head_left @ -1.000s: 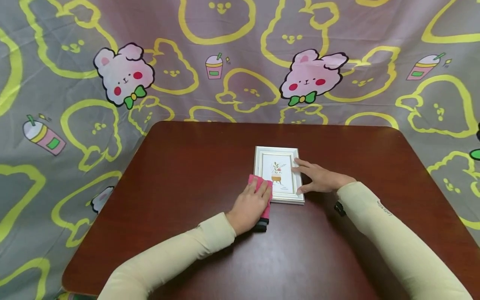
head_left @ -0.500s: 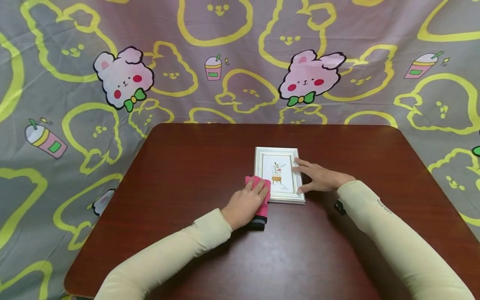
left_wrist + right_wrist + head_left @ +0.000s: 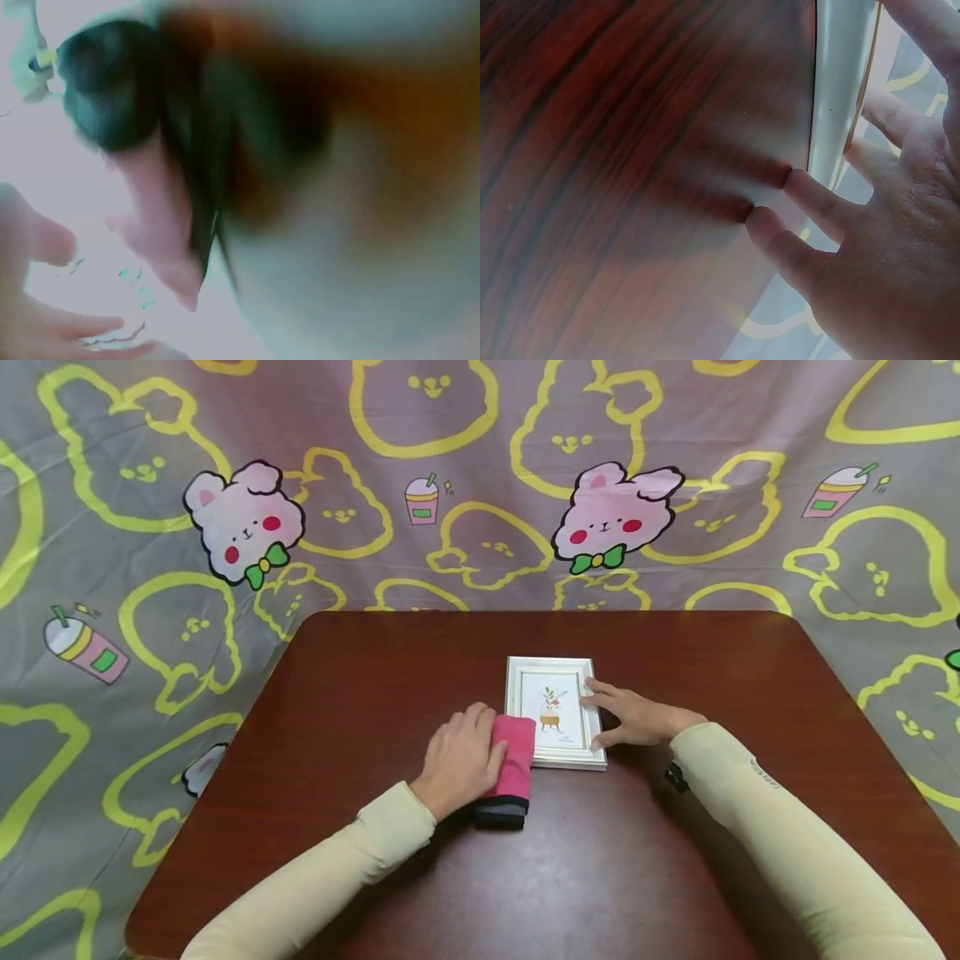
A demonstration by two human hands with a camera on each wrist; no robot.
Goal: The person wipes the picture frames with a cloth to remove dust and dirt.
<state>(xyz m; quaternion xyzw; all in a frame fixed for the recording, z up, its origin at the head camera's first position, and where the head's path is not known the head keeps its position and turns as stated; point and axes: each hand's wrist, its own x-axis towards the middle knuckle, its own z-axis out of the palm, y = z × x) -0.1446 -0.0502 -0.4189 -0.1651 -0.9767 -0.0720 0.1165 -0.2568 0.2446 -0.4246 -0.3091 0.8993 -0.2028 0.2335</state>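
A white picture frame [image 3: 555, 758] with a plant drawing lies flat on the brown table. A folded pink cloth [image 3: 517, 752] with dark edging overlaps its lower left side. My left hand [image 3: 457, 758] holds the cloth at its left edge, thumb on top and fingers bent over the far corner; the fingertips are hidden. My right hand [image 3: 641, 717] rests on the frame's right border with fingers spread. In the right wrist view, two fingertips [image 3: 799, 180] of that hand stand by the frame's side, close over the wood.
The table [image 3: 360, 677] has rounded far corners. Behind it and at both sides hangs a grey and pink curtain [image 3: 480, 460] printed with yellow outlines and rabbit faces. Dark, blurred shapes fill much of the left wrist view.
My left hand has slid left off the top of the cloth to its left edge, uncovering more pink. The cloth has shifted slightly left. My right hand and the frame stay put.
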